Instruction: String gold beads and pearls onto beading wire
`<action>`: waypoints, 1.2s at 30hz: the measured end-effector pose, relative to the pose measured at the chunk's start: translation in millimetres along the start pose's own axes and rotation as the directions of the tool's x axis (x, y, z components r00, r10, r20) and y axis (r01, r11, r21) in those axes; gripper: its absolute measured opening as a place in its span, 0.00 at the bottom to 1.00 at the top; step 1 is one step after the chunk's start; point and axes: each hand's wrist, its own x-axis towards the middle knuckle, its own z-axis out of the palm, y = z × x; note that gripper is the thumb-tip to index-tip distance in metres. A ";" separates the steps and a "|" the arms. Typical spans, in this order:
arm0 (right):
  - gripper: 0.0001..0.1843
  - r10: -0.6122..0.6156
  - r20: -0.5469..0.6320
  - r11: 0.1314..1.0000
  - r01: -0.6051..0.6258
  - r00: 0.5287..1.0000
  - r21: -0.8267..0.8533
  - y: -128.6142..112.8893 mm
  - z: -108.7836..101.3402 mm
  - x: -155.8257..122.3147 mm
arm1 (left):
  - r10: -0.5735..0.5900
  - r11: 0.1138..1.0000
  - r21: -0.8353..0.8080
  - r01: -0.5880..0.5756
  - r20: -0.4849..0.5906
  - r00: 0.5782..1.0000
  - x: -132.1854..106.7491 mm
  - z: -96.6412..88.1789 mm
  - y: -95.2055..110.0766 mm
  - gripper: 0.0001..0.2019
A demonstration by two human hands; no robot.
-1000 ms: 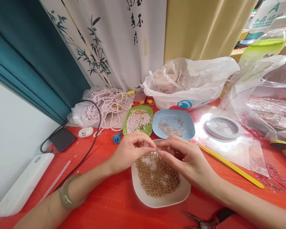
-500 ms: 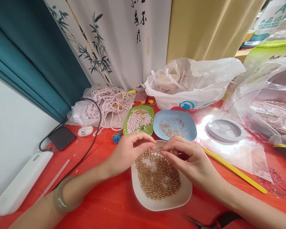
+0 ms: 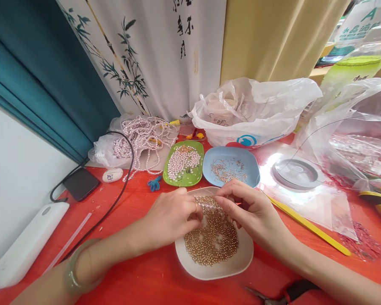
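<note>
Above a white dish [image 3: 206, 273] of small gold beads [image 3: 209, 245], a short strand of clear beads [image 3: 209, 206] stretches between my hands. My left hand [image 3: 176, 214], wearing a ring, is curled over at the dish's left rim, closed on the strand's left end; its fingertips are partly hidden. From the right, my right hand [image 3: 249, 207] pinches the strand's other end between thumb and forefinger. Just beyond my hands are a green dish [image 3: 197, 180] with pale pink beads and a blue dish [image 3: 250, 163] with metal pins.
Black-handled pliers [image 3: 282, 296] lie at the front edge. A yellow stick [image 3: 311, 224] and a spool of line [image 3: 298, 171] are on the right. Pink bead strands [image 3: 146, 137] and a white plastic bag [image 3: 260, 110] line the back. A black cable [image 3: 131, 161] curves along the left.
My left hand has turned over, curling its fingers and moving slightly down and left. More of the clear bead strand shows between my hands. My right hand keeps its pinch in nearly the same place.
</note>
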 end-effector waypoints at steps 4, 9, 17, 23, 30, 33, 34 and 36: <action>0.09 0.025 0.016 0.999 -0.026 1.000 0.030 0.4 1.5 0.5 | -0.024 0.999 0.046 0.023 0.017 1.000 0.7 2.6 3.3 0.05; 0.09 0.015 0.023 1.000 -0.016 1.000 0.027 1.0 2.4 -0.5 | -0.061 0.995 0.075 0.061 0.001 0.998 0.8 4.7 7.1 0.06; 0.09 -0.019 0.001 0.999 0.019 1.000 -0.026 0.4 2.4 -0.4 | -0.209 0.890 -0.436 0.135 -0.127 0.970 2.7 6.5 -0.7 0.06; 0.08 -0.025 0.023 0.999 0.026 0.999 -0.037 -1.8 2.0 -2.0 | -0.366 0.563 -0.793 0.234 0.015 0.930 8.2 4.7 -2.9 0.04; 0.08 -0.078 0.025 0.995 0.080 0.997 -0.062 -4.5 2.7 -4.3 | -0.402 0.286 -0.939 0.189 0.061 0.914 11.4 3.9 -6.2 0.06; 0.08 -0.078 0.034 0.995 0.080 0.996 -0.064 -4.1 3.4 -6.1 | -0.385 0.225 -0.958 0.180 0.082 0.919 12.1 3.7 -5.9 0.05; 0.08 -0.078 0.033 0.995 0.081 0.996 -0.065 -3.9 3.7 -6.3 | -0.383 0.203 -0.962 0.181 0.092 0.919 12.3 3.6 -5.7 0.05; 0.08 -0.077 0.033 0.994 0.079 0.996 -0.069 -3.7 4.0 -6.3 | -0.387 0.170 -0.969 0.181 0.103 0.916 12.9 3.5 -5.5 0.05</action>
